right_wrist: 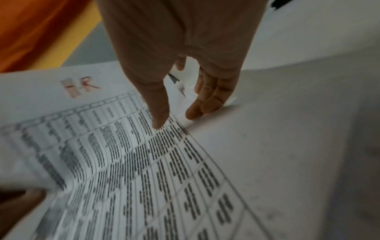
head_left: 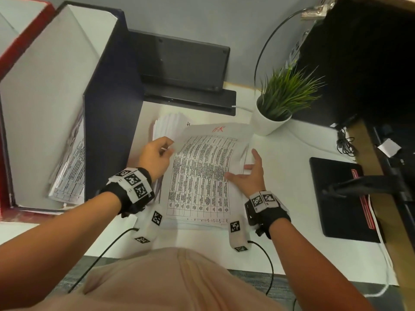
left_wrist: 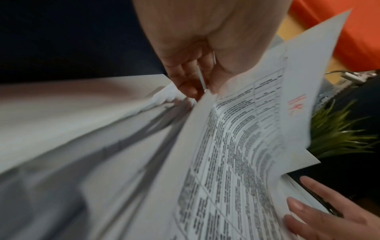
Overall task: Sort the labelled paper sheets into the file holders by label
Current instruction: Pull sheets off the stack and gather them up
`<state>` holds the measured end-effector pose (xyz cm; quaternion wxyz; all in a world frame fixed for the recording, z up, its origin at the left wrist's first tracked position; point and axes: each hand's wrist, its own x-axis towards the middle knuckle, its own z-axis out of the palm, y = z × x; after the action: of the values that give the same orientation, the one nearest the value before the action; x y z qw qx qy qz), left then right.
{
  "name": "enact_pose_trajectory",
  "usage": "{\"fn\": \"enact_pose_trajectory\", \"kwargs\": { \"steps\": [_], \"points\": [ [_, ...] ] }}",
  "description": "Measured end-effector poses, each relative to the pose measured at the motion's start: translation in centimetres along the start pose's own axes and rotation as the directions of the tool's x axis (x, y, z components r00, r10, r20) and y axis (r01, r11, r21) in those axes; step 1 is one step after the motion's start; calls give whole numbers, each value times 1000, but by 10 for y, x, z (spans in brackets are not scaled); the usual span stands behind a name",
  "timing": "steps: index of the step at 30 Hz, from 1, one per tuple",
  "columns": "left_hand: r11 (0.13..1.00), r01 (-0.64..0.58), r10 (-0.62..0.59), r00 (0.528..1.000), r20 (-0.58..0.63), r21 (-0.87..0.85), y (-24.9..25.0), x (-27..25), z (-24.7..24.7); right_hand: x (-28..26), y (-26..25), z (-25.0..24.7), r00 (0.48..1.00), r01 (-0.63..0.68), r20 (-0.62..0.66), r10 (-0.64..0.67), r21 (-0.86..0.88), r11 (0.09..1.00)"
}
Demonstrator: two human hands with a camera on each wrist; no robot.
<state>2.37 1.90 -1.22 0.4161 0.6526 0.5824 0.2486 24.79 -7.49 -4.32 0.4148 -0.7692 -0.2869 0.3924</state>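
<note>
A stack of printed sheets (head_left: 168, 123) lies on the white desk (head_left: 292, 153). Its top sheet (head_left: 202, 171), a table of text marked "HR" in red, is curled up at its left edge. My left hand (head_left: 166, 149) pinches that left edge between thumb and fingers (left_wrist: 193, 81), and the sheet (left_wrist: 236, 146) rises beside it. My right hand (head_left: 248, 170) lies open with spread fingers on the sheet's right edge; the thumb (right_wrist: 159, 120) touches the print. At the left stands a navy file holder (head_left: 107, 90) with printed sheets (head_left: 69, 173) inside. A red holder (head_left: 22, 39) stands beyond it.
A potted green plant (head_left: 272, 122) stands just behind and right of the stack. A black device (head_left: 184, 63) on a black base sits at the back. A black pad (head_left: 341, 198) and cables (head_left: 345, 142) lie at the right. The desk's front edge (head_left: 314, 272) is near my body.
</note>
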Motion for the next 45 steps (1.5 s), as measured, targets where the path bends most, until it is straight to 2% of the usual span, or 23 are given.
{"fn": "enact_pose_trajectory", "kwargs": {
  "steps": [4,7,9,10,12,14,16,19,21,23,26,29,31,33,35,37,39,41,43,45],
  "points": [
    [999,-28,29,997,74,-19,1,-1,-3,3,4,-4,998,45,-34,-44,35,998],
    [998,11,0,987,164,-70,4,0,-8,4,12,-5,993,78,-93,-72,63,995],
    [994,77,-69,991,111,-71,5,8,-9,2,17,-6,989,133,-82,-125,104,986],
    [992,114,-111,992,53,-55,5,14,-8,1,18,-7,993,113,-56,-105,168,979],
    [980,198,-199,980,-22,-17,7,25,-8,1,19,-8,998,67,-26,-64,150,986],
    [951,308,-307,951,22,-22,8,35,-8,4,20,-9,999,53,-15,-52,78,996],
    [934,356,-358,930,79,35,10,41,-11,2,16,-10,999,51,-17,-50,43,998],
    [909,267,-301,951,64,320,14,44,-12,-7,16,-9,993,110,-43,-106,103,989],
    [892,207,-235,972,21,401,16,42,-10,-8,18,-7,989,141,-54,-138,57,988],
    [890,187,-208,978,6,416,16,40,-8,-6,20,-6,988,149,-51,-148,16,989],
    [894,149,-177,984,27,423,15,37,-6,-6,19,-3,985,154,-88,-149,57,986],
    [895,87,-133,988,74,438,16,33,-7,-3,17,-3,994,48,-105,-27,202,978],
    [901,21,-73,992,104,434,15,29,-8,1,17,-4,994,-9,-103,35,244,970],
    [896,-81,58,996,67,436,13,22,-8,2,18,-3,994,47,-108,-30,163,985],
    [891,-234,254,967,2,390,10,17,-5,1,18,-2,987,114,-121,-106,61,992],
    [921,-310,333,941,-65,236,10,11,-2,0,17,-4,984,127,-126,-124,16,992],
    [969,-245,246,965,-87,19,11,8,0,0,16,-5,986,110,-126,-110,-9,994],
    [979,-122,114,992,-60,-165,13,8,1,0,13,-6,990,50,-135,-46,26,998],
    [960,-23,22,1000,-9,-280,16,9,0,0,9,-5,988,10,-152,-2,58,998],
    [944,24,-9,999,46,-330,18,10,0,-1,7,-4,987,14,-160,4,109,994]
  ]
}}
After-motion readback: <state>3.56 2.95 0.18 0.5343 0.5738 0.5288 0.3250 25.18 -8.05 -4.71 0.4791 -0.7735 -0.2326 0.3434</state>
